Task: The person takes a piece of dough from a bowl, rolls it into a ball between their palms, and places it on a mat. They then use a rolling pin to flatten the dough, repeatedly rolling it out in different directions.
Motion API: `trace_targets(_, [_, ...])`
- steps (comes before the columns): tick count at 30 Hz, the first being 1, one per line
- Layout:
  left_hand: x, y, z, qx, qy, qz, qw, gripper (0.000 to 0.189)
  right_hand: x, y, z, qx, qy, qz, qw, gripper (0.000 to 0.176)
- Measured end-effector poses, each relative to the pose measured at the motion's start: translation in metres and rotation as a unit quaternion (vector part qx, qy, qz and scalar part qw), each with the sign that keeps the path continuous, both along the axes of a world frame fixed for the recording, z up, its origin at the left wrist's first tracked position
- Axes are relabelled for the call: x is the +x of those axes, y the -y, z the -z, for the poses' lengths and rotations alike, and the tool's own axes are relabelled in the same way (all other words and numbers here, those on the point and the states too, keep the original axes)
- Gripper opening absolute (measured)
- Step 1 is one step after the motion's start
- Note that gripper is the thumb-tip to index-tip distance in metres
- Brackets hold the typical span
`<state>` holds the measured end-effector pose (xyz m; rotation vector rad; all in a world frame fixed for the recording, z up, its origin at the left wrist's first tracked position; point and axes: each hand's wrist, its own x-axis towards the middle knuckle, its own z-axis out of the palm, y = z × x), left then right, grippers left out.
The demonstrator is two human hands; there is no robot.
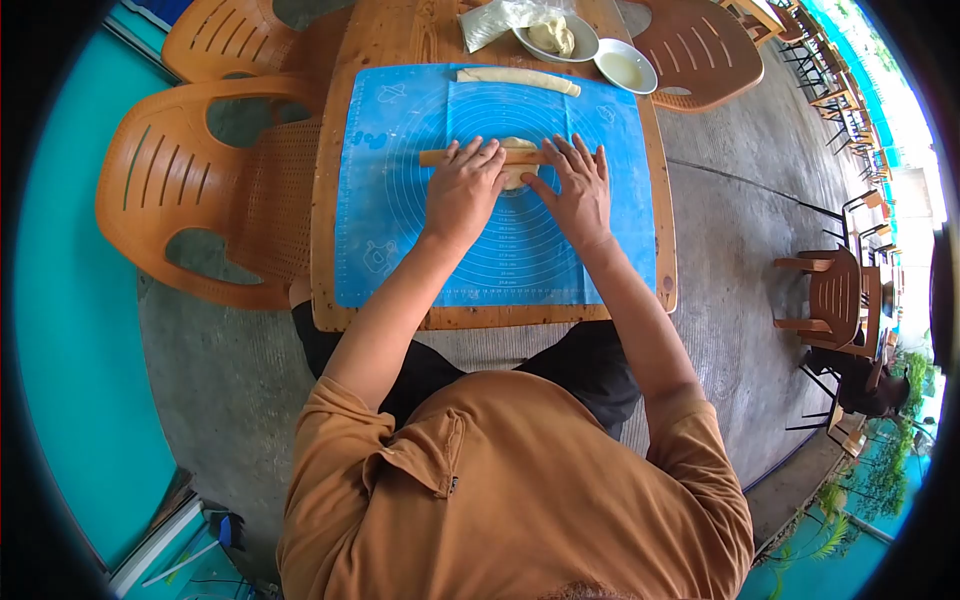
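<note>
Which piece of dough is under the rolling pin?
The flat round piece; the lump sits in a bowl, the long roll lies near the mat's far edge.

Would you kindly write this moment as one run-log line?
left hand: flat on rolling pin | right hand: flat on rolling pin | dough disc: under rolling pin, on blue mat

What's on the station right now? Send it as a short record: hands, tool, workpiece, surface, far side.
Left hand: fingers over the rolling pin's left part
Right hand: fingers over its right part
Tool: rolling pin, lying crosswise
Workpiece: flattened dough round, under the pin
Surface: blue measuring mat on wooden table
Mat's far edge: long dough strip
Beyond mat: plastic bag, bowl with dough lump, white bowl with pale contents
</note>
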<state>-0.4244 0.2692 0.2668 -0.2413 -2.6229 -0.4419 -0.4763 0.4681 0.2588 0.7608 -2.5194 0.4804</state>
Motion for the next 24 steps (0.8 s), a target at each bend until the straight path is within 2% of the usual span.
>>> trace_targets(9, [0.009,-0.002,0.003,-0.012,-0.071,0.0,0.997,0.024,0.006,0.0,-0.004,-0.038,-0.017,-0.029,0.999,0.038])
trace_targets(12, [0.006,0.0,0.0,-0.02,-0.097,0.013,0.995,0.023,0.005,-0.004,-0.005,-0.019,-0.009,-0.038,0.999,0.044])
trace_targets(14, [0.003,0.003,-0.014,0.069,-0.016,0.045,0.996,0.024,0.002,-0.007,-0.013,-0.024,-0.009,-0.066,0.997,0.038])
trace_targets(15, [-0.002,0.003,-0.021,0.069,-0.017,0.045,0.996,0.024,0.001,-0.009,-0.016,-0.028,-0.005,-0.096,0.995,0.032])
trace_targets(17, [-0.022,0.006,-0.039,0.085,0.081,0.011,0.993,0.025,-0.009,-0.018,-0.018,-0.034,0.014,-0.11,0.993,0.032])
trace_targets(19, [-0.051,0.012,-0.019,0.096,0.035,0.022,0.995,0.031,-0.018,-0.017,-0.018,-0.04,0.032,-0.123,0.991,0.033])
trace_targets(21, [-0.069,0.011,-0.019,0.102,0.145,0.036,0.984,0.041,-0.024,-0.012,-0.02,-0.076,0.112,-0.048,0.99,0.035])
trace_targets(22, [-0.077,0.012,-0.023,0.104,0.234,0.032,0.966,0.046,-0.025,-0.01,-0.016,-0.076,0.11,-0.045,0.99,0.035])
trace_targets(24, [-0.083,0.013,-0.025,0.104,0.253,0.038,0.961,0.045,-0.025,-0.006,-0.006,0.016,0.032,-0.034,0.999,0.036])
